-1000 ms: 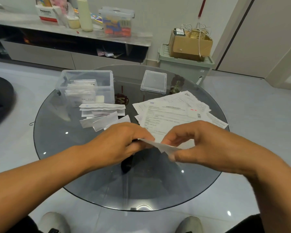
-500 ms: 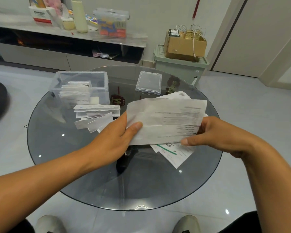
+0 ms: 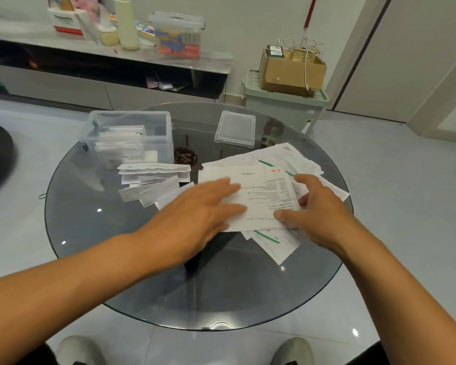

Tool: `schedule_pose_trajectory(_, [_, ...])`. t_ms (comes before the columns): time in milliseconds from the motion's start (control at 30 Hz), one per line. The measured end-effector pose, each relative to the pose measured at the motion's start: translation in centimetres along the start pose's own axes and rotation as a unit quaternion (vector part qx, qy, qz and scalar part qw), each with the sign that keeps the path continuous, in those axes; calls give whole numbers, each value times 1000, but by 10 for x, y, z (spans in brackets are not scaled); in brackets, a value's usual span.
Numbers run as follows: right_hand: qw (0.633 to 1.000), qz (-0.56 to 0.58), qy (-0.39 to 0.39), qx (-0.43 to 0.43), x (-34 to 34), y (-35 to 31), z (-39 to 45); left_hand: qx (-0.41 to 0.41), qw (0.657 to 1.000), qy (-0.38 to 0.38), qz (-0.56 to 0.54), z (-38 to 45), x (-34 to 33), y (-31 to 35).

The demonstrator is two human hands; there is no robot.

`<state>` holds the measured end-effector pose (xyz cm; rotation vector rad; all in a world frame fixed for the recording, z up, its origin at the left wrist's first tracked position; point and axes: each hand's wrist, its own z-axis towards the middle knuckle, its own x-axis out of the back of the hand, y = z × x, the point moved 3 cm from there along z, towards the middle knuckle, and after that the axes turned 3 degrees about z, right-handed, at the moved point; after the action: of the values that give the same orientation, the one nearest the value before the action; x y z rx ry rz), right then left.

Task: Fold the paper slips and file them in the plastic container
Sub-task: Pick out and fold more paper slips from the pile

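Note:
A white printed paper slip (image 3: 263, 196) lies flat on a pile of unfolded papers (image 3: 295, 159) on the round glass table (image 3: 111, 233). My left hand (image 3: 200, 209) presses its left part with straight fingers. My right hand (image 3: 313, 209) rests at its right edge, thumb on top, fingers spread over the pile. A clear plastic container (image 3: 129, 138) stands at the back left with folded slips upright inside. More folded slips (image 3: 153, 180) lie in a loose heap in front of it.
The container's clear lid (image 3: 234, 129) lies at the back middle of the table. Beyond the table stand a low shelf unit (image 3: 103, 75) with bottles and boxes, and a green bin (image 3: 284, 106) carrying a cardboard box. My shoes show under the glass.
The slip that both hands held up in the air half a second ago now lies flat on the paper pile. Both hands have gone down onto it.

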<state>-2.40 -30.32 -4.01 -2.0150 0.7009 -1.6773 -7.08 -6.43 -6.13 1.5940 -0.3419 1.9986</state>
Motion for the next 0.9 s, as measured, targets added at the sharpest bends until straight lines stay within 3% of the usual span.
schedule_pose_trajectory(133, [1000,-3,17,-16,1,-2,-1,14,993,-97,-64,-2,-8,2])
schedule_pose_trajectory(300, [999,34,25,-25,2,1,3,1,990,-128,-61,4,-4,-4])
schedule_pose_trajectory(433, [1000,10,25,-14,11,2,5,20,992,-99,-81,3,1,-1])
schedule_pose_trajectory(667, [997,75,11,-23,17,2,2,203,956,-38,-206,4,3,-13])
schedule_pose_trajectory(900, [989,146,1,-5,10,-1,3,242,921,30,-304,10,-2,-24])
